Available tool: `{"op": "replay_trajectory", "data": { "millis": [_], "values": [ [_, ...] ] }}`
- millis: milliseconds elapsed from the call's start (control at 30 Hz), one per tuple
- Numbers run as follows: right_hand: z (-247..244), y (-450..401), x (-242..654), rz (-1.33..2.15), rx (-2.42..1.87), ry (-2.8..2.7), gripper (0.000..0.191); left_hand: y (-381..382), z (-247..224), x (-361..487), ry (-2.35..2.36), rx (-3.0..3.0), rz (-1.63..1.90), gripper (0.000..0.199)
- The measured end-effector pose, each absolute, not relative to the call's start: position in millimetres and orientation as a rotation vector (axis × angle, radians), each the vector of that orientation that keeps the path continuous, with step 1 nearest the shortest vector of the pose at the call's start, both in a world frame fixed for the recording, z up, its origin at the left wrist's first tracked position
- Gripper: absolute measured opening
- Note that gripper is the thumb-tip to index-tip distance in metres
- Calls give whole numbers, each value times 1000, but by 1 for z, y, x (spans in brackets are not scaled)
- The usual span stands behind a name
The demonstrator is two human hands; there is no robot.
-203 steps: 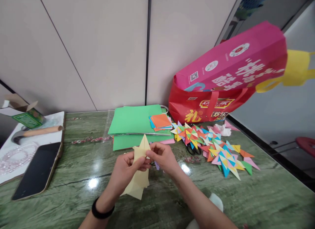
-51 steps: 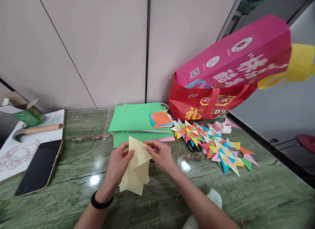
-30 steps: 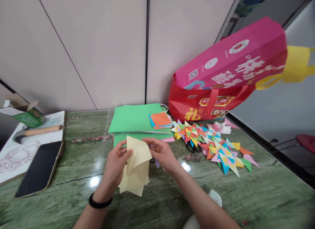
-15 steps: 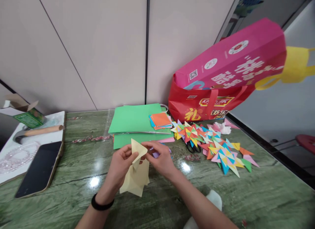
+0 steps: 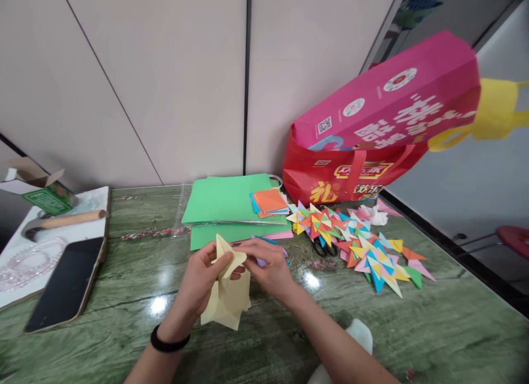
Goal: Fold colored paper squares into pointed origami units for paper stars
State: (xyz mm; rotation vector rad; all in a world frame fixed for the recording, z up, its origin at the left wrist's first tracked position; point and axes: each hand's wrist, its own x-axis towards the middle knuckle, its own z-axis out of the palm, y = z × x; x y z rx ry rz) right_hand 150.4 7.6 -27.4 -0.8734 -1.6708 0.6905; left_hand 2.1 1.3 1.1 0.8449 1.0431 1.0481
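A small folded piece of cream paper [image 5: 223, 255] is held up between both hands, over the table. My left hand [image 5: 201, 274] pinches it from the left, thumb on its front face. From the right, my right hand [image 5: 268, 263] grips its edge between thumb and fingers. Below the hands, several cream paper sheets [image 5: 227, 308] lie on the green marbled table [image 5: 140, 274]. Behind the hands is a stack of green paper [image 5: 227, 199], with small orange and blue squares [image 5: 268, 201] on top. Purple and blue paper behind my right hand is partly hidden.
Colourful folded paper stars [image 5: 378, 260] lie to the right, near black scissors [image 5: 324, 248]. Behind them stands a red bag [image 5: 322, 177] holding a pink bag [image 5: 388, 97]. At left are a phone [image 5: 66, 282], a wooden-handled tool [image 5: 72, 218] and an open box [image 5: 49, 196].
The cream paper's upper point has tilted left and its folds have opened into a different shape. My left hand has shifted slightly left, and my right fingers have changed position on the paper's edge.
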Motion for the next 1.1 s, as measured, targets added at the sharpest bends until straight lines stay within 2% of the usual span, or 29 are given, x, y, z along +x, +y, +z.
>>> {"op": "replay_trajectory", "data": {
  "millis": [133,400,600,767,867,1033,1100],
  "values": [
    [-30,7,149,614,-824,-1725,28,2,-1,3,1056,804,1056,30],
    [-26,5,149,481,-951,-1743,21,3,-1,1,1105,829,1058,31],
    [-26,5,150,451,-1027,-1685,19,2,5,2,1107,893,1149,61],
    [-22,5,151,688,-1087,-1545,9,1,8,-1,902,1024,1132,77],
    [-21,5,151,786,-1074,-1528,7,1,10,-1,913,1059,1102,73],
    [-21,5,149,992,-1026,-1534,13,2,6,-1,1090,965,1035,39],
    [-20,4,148,1075,-1006,-1518,16,3,4,-1,1087,868,1028,35]
  ]
}}
